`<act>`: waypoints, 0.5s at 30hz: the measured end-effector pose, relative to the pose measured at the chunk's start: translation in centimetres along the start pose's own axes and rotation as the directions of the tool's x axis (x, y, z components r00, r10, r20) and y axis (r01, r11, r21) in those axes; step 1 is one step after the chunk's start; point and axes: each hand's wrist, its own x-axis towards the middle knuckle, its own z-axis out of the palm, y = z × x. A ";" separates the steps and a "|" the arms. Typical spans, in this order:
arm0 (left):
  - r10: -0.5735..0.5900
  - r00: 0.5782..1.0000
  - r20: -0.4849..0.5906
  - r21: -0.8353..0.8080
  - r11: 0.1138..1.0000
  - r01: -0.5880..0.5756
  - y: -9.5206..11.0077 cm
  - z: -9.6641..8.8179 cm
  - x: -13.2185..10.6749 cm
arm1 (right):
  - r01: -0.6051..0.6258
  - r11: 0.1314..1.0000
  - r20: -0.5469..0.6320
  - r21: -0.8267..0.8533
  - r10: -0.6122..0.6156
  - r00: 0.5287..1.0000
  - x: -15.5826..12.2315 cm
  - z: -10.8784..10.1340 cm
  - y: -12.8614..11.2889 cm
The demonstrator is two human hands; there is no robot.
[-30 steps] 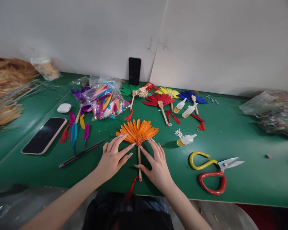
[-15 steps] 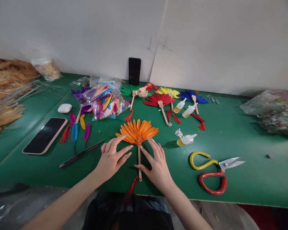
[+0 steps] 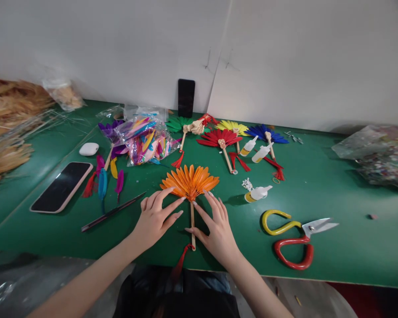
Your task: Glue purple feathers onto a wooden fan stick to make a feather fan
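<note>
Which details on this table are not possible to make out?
In the head view:
Orange fan's handle: partly hidden by the right hand.
Purple fan: partly covered by the feather bag.
Nearest bottle: label print too small.
Clear bag at right: cut off by the edge, contents blurred.

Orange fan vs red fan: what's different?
- Orange fan lies at the left hand and right hand; red fan lies farther back, with neither hand on it.
- Red fan has a flower-shaped piece at its feather base; orange fan shows none.
- Orange fan's handle points nearly straight at the person; red fan's slants right.

Shared: spread feathers, pale stick handle.
</note>
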 end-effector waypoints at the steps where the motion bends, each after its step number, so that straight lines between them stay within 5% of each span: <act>1: -0.001 1.000 0.001 -0.003 1.000 0.001 0.0 0.0 0.0 | 0.001 1.000 0.000 0.000 -0.001 1.000 0.0 0.0 0.0; 15: -0.010 1.000 0.023 -0.013 1.000 0.011 -0.1 0.2 -0.1 | 0.002 1.000 0.011 -0.002 -0.002 1.000 0.0 -0.1 0.0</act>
